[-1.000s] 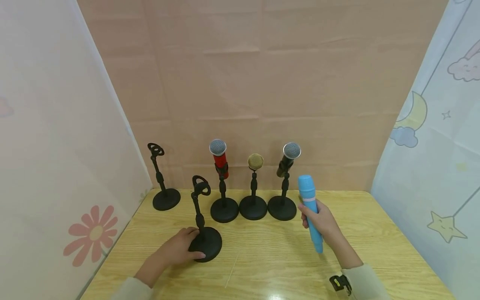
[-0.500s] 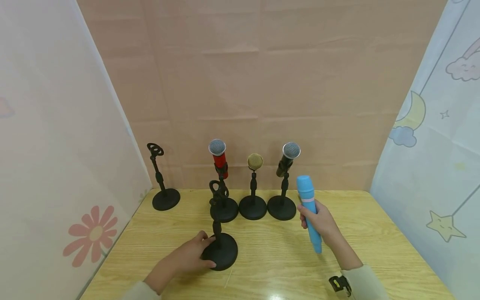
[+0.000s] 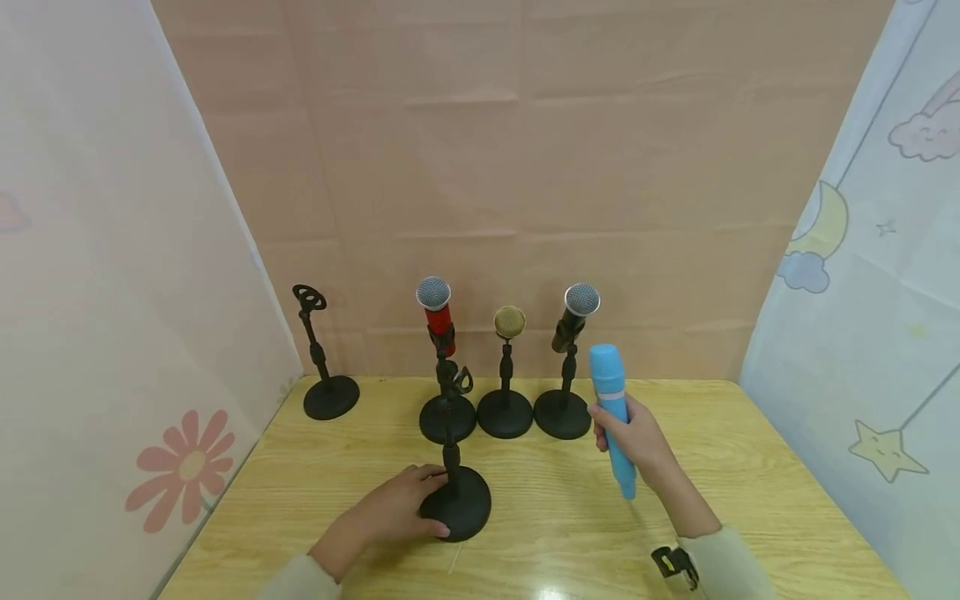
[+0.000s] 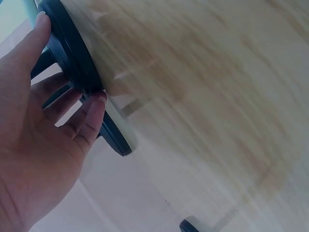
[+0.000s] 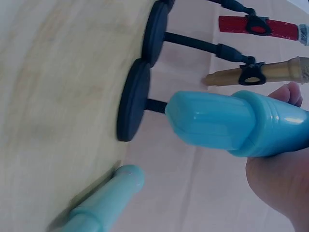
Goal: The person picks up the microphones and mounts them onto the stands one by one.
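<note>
My left hand grips the round base of a black microphone stand at the front middle of the table. In the left wrist view, thumb and fingers pinch the rim of that stand base. The stand's ring clip overlaps another stand behind it in the head view. My right hand holds a light blue microphone at its handle, grille end up, towards the table's right. The right wrist view shows the microphone's lower end close up, with part of the hand hidden behind it.
Behind stand a red microphone, a gold-grilled microphone and a dark-looking microphone, each on a black stand. A bare stand is at back left. A pale blue cylinder lies on the table in the right wrist view.
My left hand has moved the black stand right and slightly nearer, and its clip has turned to point right. My right hand with the blue microphone has shifted only slightly left.
</note>
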`<state>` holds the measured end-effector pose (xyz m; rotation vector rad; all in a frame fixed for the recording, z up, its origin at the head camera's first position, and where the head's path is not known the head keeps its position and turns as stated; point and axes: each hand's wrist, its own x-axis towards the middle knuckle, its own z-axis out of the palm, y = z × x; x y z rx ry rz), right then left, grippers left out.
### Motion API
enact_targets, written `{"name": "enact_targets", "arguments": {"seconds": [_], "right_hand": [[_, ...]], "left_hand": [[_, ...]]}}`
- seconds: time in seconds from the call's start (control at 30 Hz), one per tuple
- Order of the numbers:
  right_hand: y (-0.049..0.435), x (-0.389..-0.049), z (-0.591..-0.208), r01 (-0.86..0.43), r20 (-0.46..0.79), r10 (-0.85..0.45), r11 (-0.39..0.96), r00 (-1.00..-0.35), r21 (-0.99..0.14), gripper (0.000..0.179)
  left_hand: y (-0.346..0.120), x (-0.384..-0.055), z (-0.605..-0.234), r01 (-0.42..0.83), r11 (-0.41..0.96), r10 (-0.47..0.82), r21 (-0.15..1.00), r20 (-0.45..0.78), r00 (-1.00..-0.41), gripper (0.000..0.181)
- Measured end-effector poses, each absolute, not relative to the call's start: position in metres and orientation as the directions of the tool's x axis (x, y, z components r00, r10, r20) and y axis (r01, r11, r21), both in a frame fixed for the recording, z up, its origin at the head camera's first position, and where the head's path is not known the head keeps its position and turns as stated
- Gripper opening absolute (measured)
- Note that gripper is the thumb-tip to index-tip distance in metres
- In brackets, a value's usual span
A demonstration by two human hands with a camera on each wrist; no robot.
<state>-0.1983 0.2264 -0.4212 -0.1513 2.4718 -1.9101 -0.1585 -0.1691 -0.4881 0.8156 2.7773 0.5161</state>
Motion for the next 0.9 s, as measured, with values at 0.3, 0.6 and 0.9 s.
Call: {"name": "enact_targets", "arguments": {"seconds": [0.3, 0.6, 0.9], "right_hand": [[0.208, -0.198, -0.399, -0.168, 0.154, -0.099, 0.162, -0.983, -0.972, 0.033], [0.193, -0.193, -0.382, -0.248, 0.241, -0.079, 0.097, -0.967, -0.964, 0.028], [0.183, -0.190, -0.367, -0.341, 0.336, -0.064, 0.103, -0.940, -0.934, 0.024]], "left_hand": [[-0.153, -0.160, -0.488, 0.474, 0.785, 0.557, 0.400, -0.121, -0.822, 0.088], [-0.137, -0.155, -0.488, 0.469, 0.788, 0.556, 0.398, -0.134, -0.820, 0.088], [-0.125, -0.155, -0.490, 0.499, 0.781, 0.576, 0.374, -0.123, -0.808, 0.090]]}}
